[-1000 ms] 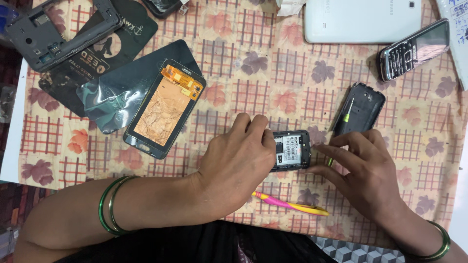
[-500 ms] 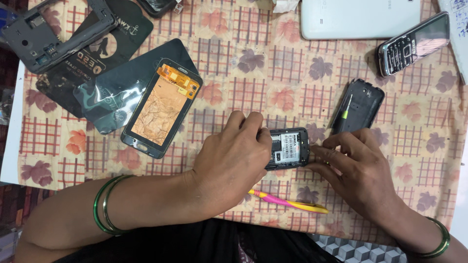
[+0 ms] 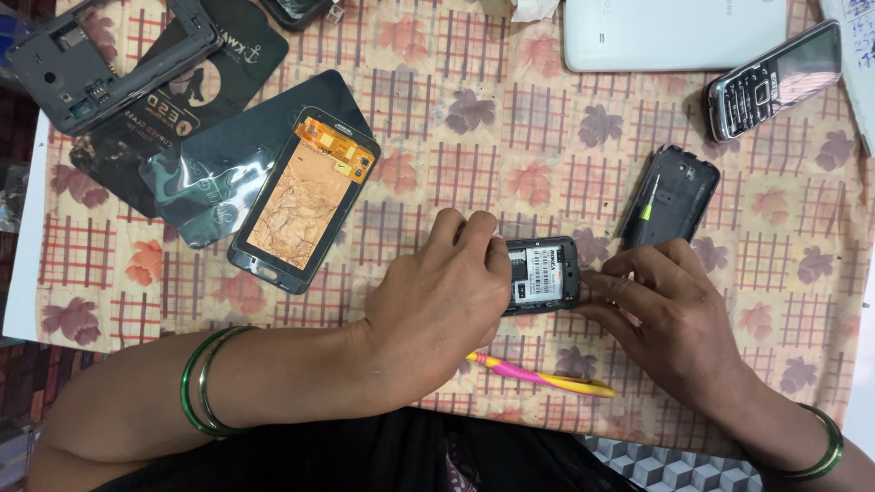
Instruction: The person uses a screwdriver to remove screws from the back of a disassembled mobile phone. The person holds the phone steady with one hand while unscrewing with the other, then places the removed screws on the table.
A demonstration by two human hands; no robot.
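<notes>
I saw a beige tablecloth [image 3: 547, 137] checked in red with maroon and orange leaves, green bangles [image 3: 205, 378], a pink-and-yellow tool [image 3: 538, 375], a black back cover [image 3: 670, 196], a white tablet [image 3: 674, 32], and a copper-orange screen assembly [image 3: 301, 200].

white label [image 3: 540, 275] inside opened small phone, near cloth's front edge | dark screen [image 3: 804, 56] on bar phone, back right corner | shiny dark plastic pouch [image 3: 214, 173], rectangular, back left part | black printed card [image 3: 196, 82], back left corner
</notes>
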